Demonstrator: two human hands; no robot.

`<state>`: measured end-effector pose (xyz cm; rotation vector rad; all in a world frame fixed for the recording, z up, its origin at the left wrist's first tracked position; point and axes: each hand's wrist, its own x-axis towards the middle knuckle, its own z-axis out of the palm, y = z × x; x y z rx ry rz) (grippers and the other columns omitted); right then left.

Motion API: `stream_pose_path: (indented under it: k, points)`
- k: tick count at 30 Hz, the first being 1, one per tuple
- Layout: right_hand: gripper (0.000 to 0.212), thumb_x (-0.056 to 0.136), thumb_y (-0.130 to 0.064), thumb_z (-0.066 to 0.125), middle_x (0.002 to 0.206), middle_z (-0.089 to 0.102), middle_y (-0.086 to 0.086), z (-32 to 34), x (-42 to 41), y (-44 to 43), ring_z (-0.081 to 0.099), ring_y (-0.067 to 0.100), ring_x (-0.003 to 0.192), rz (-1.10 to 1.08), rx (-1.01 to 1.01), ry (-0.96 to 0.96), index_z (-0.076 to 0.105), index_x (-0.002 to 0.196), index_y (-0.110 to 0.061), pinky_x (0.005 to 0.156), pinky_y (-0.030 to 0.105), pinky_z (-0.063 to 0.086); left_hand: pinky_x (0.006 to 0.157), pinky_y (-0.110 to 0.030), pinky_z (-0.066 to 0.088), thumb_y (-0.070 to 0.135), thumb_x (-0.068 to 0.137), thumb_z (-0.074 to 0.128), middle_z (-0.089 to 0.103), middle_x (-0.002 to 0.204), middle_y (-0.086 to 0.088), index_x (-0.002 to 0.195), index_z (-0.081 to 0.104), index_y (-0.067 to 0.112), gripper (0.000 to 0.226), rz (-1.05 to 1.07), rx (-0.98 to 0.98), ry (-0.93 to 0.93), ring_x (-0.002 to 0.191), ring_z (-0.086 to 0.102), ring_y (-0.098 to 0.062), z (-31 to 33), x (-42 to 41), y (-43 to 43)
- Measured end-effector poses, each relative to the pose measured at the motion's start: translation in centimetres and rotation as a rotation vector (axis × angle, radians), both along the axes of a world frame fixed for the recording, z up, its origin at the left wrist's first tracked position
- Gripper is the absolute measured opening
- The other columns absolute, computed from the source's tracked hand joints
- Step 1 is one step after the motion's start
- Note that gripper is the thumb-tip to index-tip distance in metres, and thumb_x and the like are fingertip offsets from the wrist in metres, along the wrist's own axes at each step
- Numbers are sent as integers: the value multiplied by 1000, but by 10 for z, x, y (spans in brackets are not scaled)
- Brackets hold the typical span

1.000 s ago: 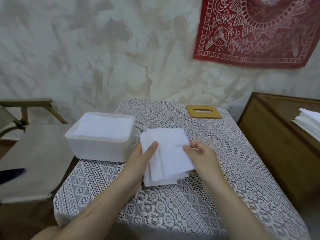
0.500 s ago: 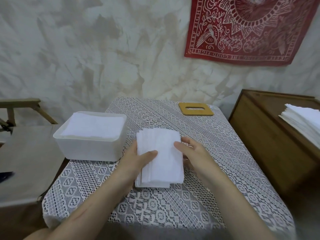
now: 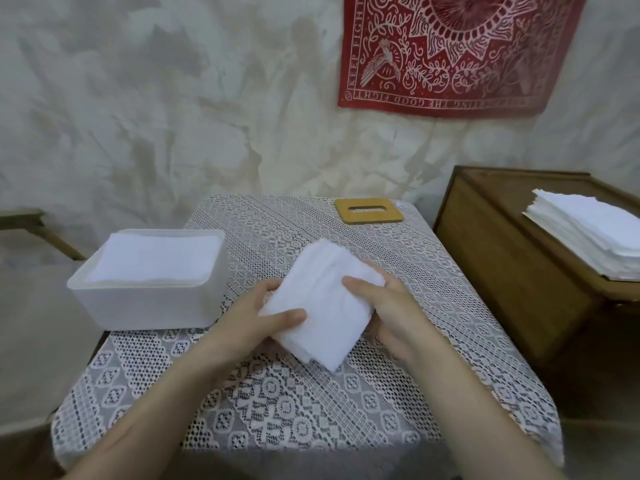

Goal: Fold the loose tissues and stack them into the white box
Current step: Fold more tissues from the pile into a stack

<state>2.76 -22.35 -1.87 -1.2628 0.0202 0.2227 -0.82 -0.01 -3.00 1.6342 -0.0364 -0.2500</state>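
Our left hand [image 3: 249, 320] and right hand [image 3: 391, 317] clamp a folded tissue stack [image 3: 322, 306] from both sides, thumbs on top, over the lace tablecloth [image 3: 277, 410]. Just left stands the white box [image 3: 149, 303], tissues already inside. Farther right, loose tissues [image 3: 588, 230] lie on a wooden cabinet [image 3: 502, 271].

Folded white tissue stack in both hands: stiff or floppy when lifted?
Likely floppy: the folded white tissue stack curves where the left hand and right hand grip it. Its layers fan at the far edge, so may slide apart.
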Motion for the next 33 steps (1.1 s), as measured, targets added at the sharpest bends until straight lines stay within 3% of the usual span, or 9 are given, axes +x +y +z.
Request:
stream_pose_path:
  k: [4,7,12,14,18,22,25,29,33]
  points:
    - [45,89,-8,75,119,75,6,-7,3,-7,72,28,107,-69,-32,-89,62,127,-26,89,51,56,91,-44,60,11,83,84,75,117,-2,123,58,33,53,197,-2,-128,105,73,-24,1,12,-1]
    - [59,87,-12,79,117,75,-6,-8,3,-14,73,16,105,13,-338,-194,55,137,-32,91,48,60,78,-27,60,3,89,75,77,113,5,127,56,32,52,282,-60,-243,105,72,-16,2,19,-3]
    - [48,85,-13,80,111,72,-12,-10,-1,-24,69,-3,91,109,-559,-223,57,118,-39,77,21,59,77,-23,60,9,87,79,70,125,5,146,43,31,73,138,39,-226,109,70,-10,-10,15,-6]
    - [49,84,-17,81,111,71,-15,-12,-2,-26,69,-3,93,122,-628,-229,57,119,-41,80,25,59,84,-26,61,13,86,81,68,131,6,149,38,34,79,104,92,-219,117,68,-13,-15,11,-8]
    - [42,88,-20,77,110,73,-14,-12,-4,-28,70,6,100,102,-644,-258,63,123,-39,92,44,59,87,-24,59,6,91,75,65,132,9,143,40,50,77,102,88,-298,115,67,-5,-15,8,-10]
    - [30,89,-25,77,107,75,-13,-10,-3,-24,70,14,100,-9,-575,-302,71,115,-39,92,51,58,98,-36,58,7,93,73,62,136,9,147,39,54,80,172,107,-359,116,66,-8,-11,9,-13]
    - [41,79,-38,81,108,75,-15,-13,-5,-29,71,10,100,109,-706,-270,69,117,-37,90,49,59,104,-40,54,12,91,77,58,143,10,150,32,58,87,152,150,-344,122,63,-8,-14,9,-11]
    - [40,79,-34,79,108,74,-14,-14,-5,-31,69,9,102,174,-796,-261,68,117,-34,90,48,58,94,-18,50,18,90,79,48,142,27,152,27,60,91,110,239,-352,117,57,9,-15,0,-11]
    - [20,92,-24,73,103,76,-8,-11,-3,-28,71,14,94,69,-632,-299,72,111,-30,74,36,60,82,-30,61,11,87,80,63,133,6,147,39,57,85,170,91,-320,111,68,-14,-13,7,-8]
